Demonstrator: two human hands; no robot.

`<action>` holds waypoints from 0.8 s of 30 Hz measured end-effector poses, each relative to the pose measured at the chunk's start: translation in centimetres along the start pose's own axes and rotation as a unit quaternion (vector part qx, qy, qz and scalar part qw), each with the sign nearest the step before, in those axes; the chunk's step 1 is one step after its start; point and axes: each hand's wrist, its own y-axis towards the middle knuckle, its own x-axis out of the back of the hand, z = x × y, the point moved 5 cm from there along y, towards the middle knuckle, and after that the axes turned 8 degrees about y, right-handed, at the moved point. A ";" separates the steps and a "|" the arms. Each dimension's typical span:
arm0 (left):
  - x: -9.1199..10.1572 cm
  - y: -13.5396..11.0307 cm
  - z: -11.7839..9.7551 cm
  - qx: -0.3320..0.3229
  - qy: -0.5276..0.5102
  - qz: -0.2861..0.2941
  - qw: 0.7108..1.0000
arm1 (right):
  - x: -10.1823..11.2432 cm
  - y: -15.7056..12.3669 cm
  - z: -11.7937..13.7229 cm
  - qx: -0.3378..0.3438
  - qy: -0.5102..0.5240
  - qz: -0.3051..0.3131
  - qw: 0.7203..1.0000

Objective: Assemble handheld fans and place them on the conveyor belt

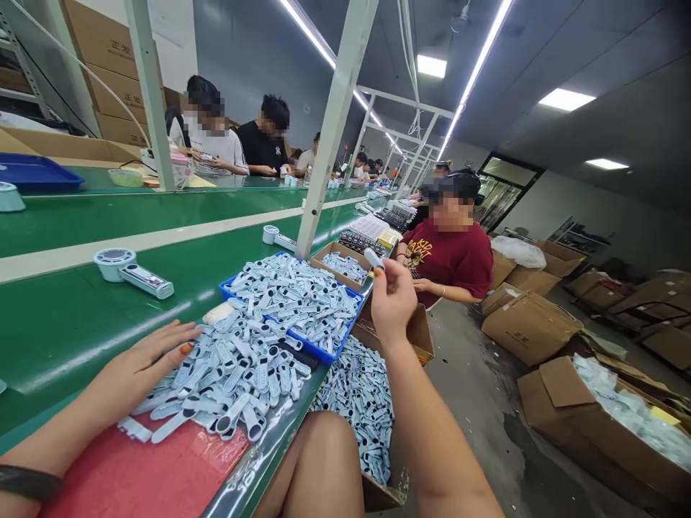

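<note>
My right hand [392, 298] is raised over the table's edge, its fingers pinching a small pale blue plastic handle piece [372, 258]. My left hand [148, 363] lies with fingers stretched out at the left side of a loose heap of similar pale blue pieces [232, 374], many with a dark oval end. Part of the heap rests on a red mat [156, 475]. Behind it, a blue tray [324, 354] is piled high with more of them. Between my knee and right forearm, a cardboard box [378, 496] on the floor side is full of the same pieces.
Two pale blue handheld fans, one nearer [132, 272] and one farther [278, 237], lie on the green table [54, 288]. A white metal post [335, 137] rises behind the tray. A co-worker in a red shirt [453, 259] sits ahead. Cardboard cartons [532, 324] stand at right.
</note>
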 end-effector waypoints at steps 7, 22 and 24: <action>1.1 -0.4 -0.4 0.013 -0.065 -0.014 0.998 | -3.0 1.4 -3.8 -0.076 -0.025 0.084 0.993; 1.1 -1.6 -0.4 0.070 -0.136 -0.024 0.988 | -1.4 -17.4 6.0 -0.030 0.050 0.298 0.953; 1.2 -1.6 -0.1 0.063 -0.158 -0.031 0.985 | -2.3 -17.6 6.9 0.001 0.039 0.317 0.948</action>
